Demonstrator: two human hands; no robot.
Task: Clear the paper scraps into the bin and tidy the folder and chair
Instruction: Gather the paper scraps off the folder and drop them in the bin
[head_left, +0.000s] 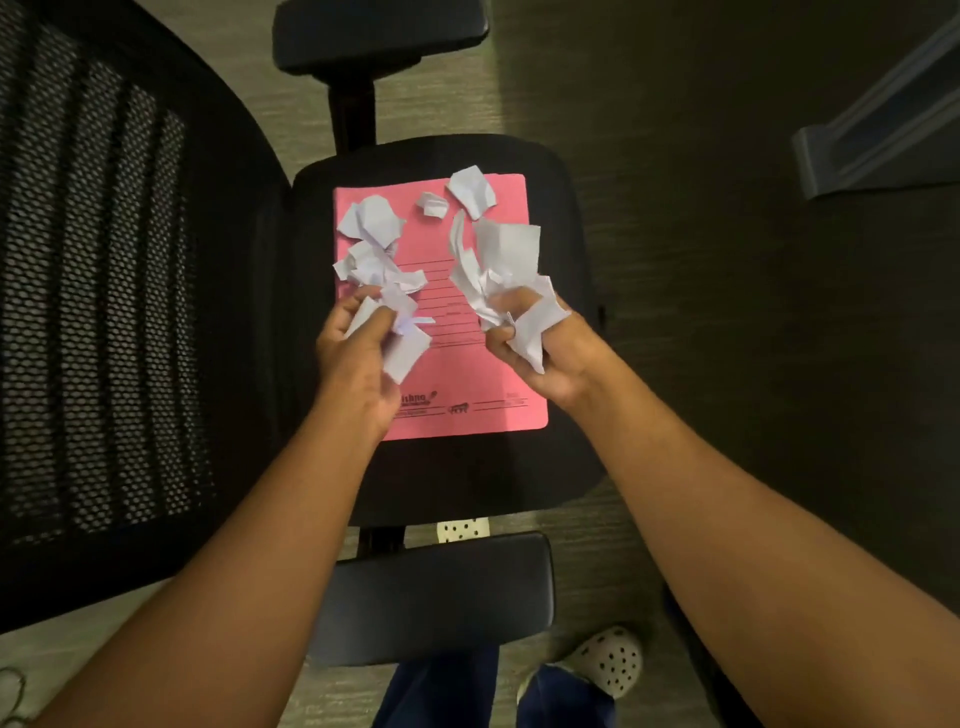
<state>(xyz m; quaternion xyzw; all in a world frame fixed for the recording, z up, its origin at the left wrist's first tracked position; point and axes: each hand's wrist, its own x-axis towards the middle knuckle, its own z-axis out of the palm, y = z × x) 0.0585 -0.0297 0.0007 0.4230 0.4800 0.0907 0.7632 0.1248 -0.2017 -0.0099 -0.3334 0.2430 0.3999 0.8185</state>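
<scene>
Pink folder (467, 364) lies flat on chair seat (561, 208), white paper scraps (371, 218) strewn over it. Left hand (358, 358) and right hand (550, 358) each closed around a bunch. Gathering step, seemingly; loose pieces remain. No bin visible; carrying comes next.

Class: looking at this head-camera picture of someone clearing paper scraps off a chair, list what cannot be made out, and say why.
- The bin: nowhere in the head view.
- Small print on the pink card folder: too small and blurred; the left hand covers part of the logo.
- Folder lines beneath the white crumpled paper scraps: covered.
- Scraps in the right hand: bunched, uncountable.
- Black mesh chair: backrest cut off at left edge.
</scene>
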